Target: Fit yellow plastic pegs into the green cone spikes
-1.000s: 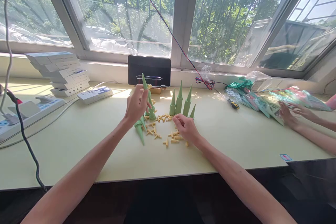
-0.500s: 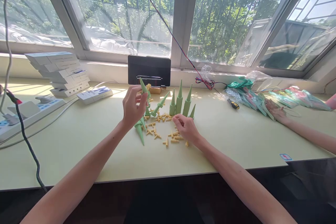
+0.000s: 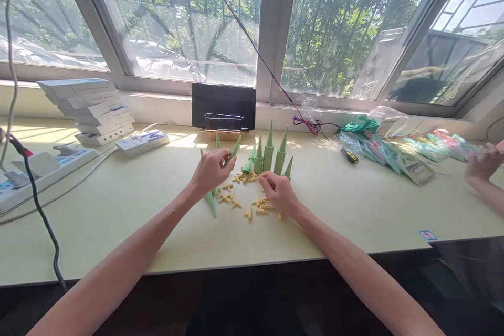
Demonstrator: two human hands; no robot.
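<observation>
My left hand (image 3: 212, 172) is closed on a green plastic spike (image 3: 236, 146), its point angled up and to the right. Other green spikes lie beside and under this hand, one with its tip (image 3: 211, 206) toward me. My right hand (image 3: 279, 192) rests among small yellow T-shaped pieces (image 3: 236, 203), fingertips pinched together. What it holds, if anything, is too small to make out. Behind it, several green spikes (image 3: 269, 155) stand upright in stacks, tips up. A leaning green spike (image 3: 250, 161) is just left of them.
A black tablet (image 3: 223, 106) on a stand is at the back by the window. White boxes (image 3: 94, 110) and a power strip (image 3: 47, 170) are at left. To the right are a yellow-black tool (image 3: 349, 156), bagged items (image 3: 378, 149) and another person's hand (image 3: 484, 165).
My left hand has come lower and slightly right, tilting its spike rightward. The leaning spike now lies closer to the stacks. My right hand stays put. The other person's hand moved right, off the bags.
</observation>
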